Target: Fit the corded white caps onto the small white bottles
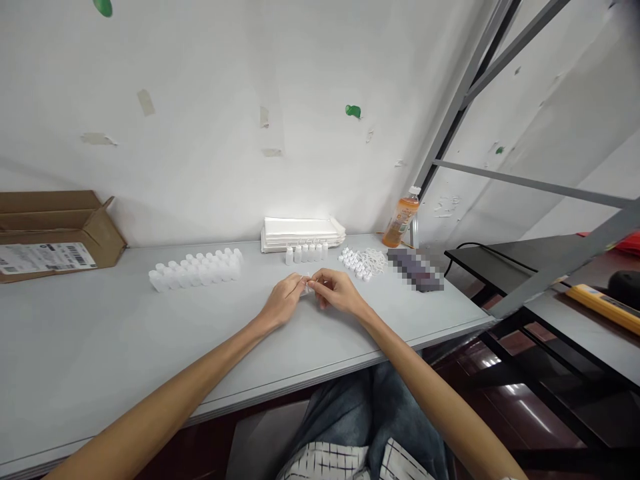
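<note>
My left hand is closed around a small whitish, translucent piece, which looks like a small plastic bottle but is mostly covered by fingers. My right hand pinches at the top of the same piece, fingertips meeting those of the left. Just behind the hands stands a short row of small white bottles with thin tops. To their right lie a cluster of small white caps and a heap of thin white pump or dropper-like parts. Several translucent bottles stand in rows at the left.
Flat white packets are stacked against the wall. An orange drink bottle leans at the back right, near a blurred dark object. An open cardboard box sits at the far left. A metal frame rises at the table's right end.
</note>
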Demonstrator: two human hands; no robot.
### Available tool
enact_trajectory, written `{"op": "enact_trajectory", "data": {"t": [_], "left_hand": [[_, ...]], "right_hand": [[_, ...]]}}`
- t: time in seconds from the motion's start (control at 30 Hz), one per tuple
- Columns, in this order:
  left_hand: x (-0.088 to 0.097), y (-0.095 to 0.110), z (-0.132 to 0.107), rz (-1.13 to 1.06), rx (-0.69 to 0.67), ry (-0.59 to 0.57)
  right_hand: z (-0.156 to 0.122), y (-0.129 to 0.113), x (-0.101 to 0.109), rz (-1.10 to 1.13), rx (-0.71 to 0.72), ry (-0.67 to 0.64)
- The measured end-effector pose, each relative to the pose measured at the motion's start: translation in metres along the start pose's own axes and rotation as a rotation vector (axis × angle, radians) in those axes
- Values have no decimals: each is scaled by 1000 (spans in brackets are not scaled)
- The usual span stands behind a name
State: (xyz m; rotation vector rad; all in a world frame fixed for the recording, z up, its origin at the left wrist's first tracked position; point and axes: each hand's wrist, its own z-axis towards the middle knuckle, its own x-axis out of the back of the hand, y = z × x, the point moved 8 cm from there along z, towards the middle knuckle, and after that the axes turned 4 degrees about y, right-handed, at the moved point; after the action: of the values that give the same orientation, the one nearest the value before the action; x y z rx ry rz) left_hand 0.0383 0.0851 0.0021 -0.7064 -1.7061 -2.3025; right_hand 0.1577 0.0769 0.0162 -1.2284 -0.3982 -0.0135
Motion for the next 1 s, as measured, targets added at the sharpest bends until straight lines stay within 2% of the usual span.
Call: {"op": "enact_trajectory", "data": {"t": [0.27, 0.5, 0.63, 0.83, 1.0], "left_hand": [[3, -3, 2, -11, 35, -5], [2, -4, 4, -11, 53, -5], [3, -6, 2, -23, 110, 17], [0, -14, 3, -128, 170, 51], [-3, -17, 6, -214, 193, 114]], "right_hand": [[2, 10, -4, 159, -107, -77], [2, 2, 5, -53, 23, 8], [3, 0, 4, -43, 30, -3], [11, 6, 2, 117, -78, -123], [19, 4, 0, 157, -117, -241]]}}
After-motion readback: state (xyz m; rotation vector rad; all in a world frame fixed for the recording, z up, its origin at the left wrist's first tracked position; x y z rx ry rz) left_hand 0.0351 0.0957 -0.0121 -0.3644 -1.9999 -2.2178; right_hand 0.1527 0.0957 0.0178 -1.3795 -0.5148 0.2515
